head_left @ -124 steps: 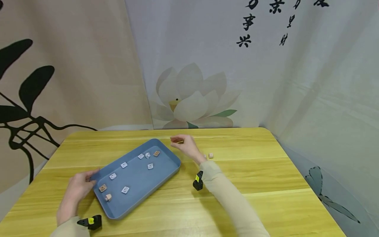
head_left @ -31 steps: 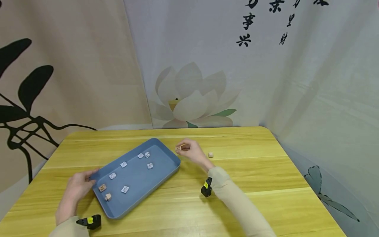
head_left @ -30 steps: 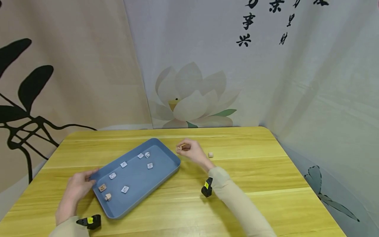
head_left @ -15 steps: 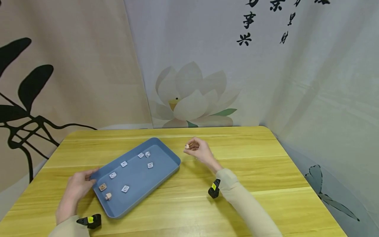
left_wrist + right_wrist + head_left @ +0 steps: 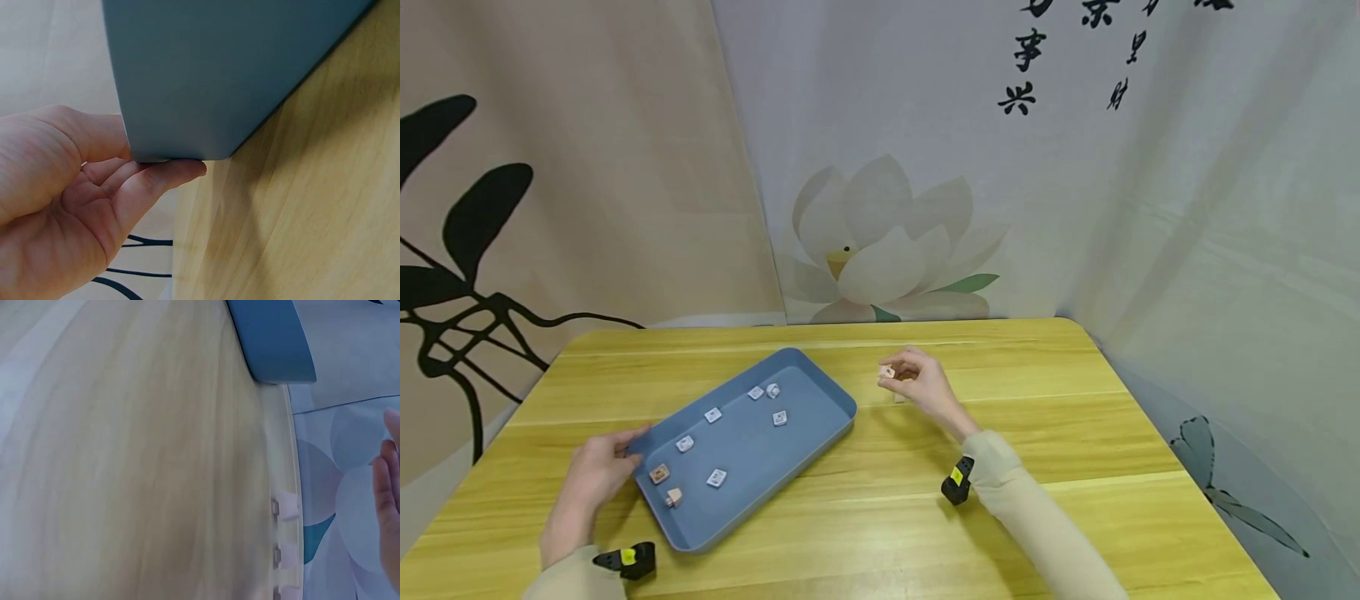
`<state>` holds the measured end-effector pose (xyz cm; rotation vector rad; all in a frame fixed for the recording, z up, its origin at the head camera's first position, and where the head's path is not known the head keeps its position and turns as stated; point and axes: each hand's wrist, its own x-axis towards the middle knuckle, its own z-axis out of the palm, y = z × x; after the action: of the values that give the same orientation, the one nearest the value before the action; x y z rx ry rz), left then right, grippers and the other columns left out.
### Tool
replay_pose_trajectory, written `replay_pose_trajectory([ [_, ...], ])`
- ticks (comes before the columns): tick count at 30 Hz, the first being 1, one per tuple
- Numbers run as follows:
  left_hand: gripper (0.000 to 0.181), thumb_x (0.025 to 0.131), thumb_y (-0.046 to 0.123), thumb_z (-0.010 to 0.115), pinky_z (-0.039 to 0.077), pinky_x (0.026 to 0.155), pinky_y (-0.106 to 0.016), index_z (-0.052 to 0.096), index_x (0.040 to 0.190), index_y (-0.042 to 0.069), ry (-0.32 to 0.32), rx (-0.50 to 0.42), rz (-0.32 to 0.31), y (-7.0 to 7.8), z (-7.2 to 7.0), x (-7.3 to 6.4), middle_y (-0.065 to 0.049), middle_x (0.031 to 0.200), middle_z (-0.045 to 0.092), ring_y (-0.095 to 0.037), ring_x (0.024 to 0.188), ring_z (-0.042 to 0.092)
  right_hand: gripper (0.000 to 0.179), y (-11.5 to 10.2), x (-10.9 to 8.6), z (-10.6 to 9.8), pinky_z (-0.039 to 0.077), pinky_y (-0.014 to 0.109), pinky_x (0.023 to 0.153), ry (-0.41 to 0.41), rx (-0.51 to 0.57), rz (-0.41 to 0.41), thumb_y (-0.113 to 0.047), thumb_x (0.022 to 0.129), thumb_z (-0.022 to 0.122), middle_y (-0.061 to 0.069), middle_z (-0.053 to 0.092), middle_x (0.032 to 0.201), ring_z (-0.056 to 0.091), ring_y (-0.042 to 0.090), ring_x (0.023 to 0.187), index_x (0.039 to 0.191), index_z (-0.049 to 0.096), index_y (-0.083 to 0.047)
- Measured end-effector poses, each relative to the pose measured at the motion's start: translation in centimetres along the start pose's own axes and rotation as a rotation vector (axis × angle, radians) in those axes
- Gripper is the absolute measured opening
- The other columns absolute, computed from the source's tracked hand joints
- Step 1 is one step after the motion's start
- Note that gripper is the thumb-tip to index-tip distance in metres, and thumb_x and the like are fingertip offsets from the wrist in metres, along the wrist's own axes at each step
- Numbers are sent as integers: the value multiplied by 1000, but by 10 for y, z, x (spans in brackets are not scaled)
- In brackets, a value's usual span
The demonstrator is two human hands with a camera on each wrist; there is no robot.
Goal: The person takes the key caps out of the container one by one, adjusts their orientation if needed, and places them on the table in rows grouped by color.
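Note:
My left hand grips the near-left end of a blue tray, thumb at the rim. In the left wrist view, its fingers lie under the tray's corner. My right hand pinches a small white block with a dark mark between thumb and fingertips, above the table right of the tray. Below that hand another small pale block shows partly. Inside the tray lie several similar blocks, among them a white one and a tan one. In the right wrist view the held block is out of frame.
Small pale blocks stand in a row near the table's far edge in the right wrist view. The wooden table meets hanging cloth at the back. Each wrist wears a black camera.
A tan block at the tray's far end, there about four seconds ago, is gone from it. My right hand has moved right, away from the tray, pinching a block. The left hand stays put.

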<state>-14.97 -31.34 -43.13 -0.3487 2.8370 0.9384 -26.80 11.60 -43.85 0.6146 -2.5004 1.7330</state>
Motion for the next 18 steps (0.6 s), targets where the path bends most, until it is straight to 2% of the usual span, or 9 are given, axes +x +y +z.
replay_pose_trajectory([
  [3,49,90,-2,51,49,89,-53,40,137,-9,-2,-5,-7,1,0,0,-42,137,34,-53,121,44,29,1,-2,-4,53,19,71,-1,-11,1,-10,81,75,9,58,95,60,10,78,109,70,-6],
  [6,49,90,-3,51,48,89,-53,40,138,-9,-4,-10,-17,1,0,0,-41,137,34,-53,122,43,28,3,-4,-8,53,18,71,8,-19,12,-11,81,75,8,58,98,60,10,79,108,71,-7],
  [10,50,90,-3,51,50,84,-46,40,138,-8,-10,-16,-29,2,0,0,-41,138,33,-50,120,45,30,1,-9,-15,54,20,74,30,-12,72,-12,80,75,12,61,104,62,13,83,108,67,-5],
  [14,50,89,-3,51,51,82,-43,40,138,-8,-14,-24,-39,1,0,0,-41,138,34,-50,120,46,30,5,-12,-22,54,23,73,50,-2,133,-12,80,76,14,65,100,62,13,81,106,63,-4],
  [16,50,89,-3,51,52,79,-40,40,138,-8,-14,-29,-46,1,0,0,-41,138,34,-49,117,48,29,11,-12,-25,53,22,69,61,-8,134,-14,80,76,13,67,98,61,10,77,105,63,-7],
  [18,51,89,-3,51,49,71,-32,40,138,-8,-15,-32,-53,1,0,1,-42,138,33,-44,111,51,27,14,-12,-28,53,23,66,69,-14,127,-13,81,75,13,68,99,61,8,75,105,64,-7],
])
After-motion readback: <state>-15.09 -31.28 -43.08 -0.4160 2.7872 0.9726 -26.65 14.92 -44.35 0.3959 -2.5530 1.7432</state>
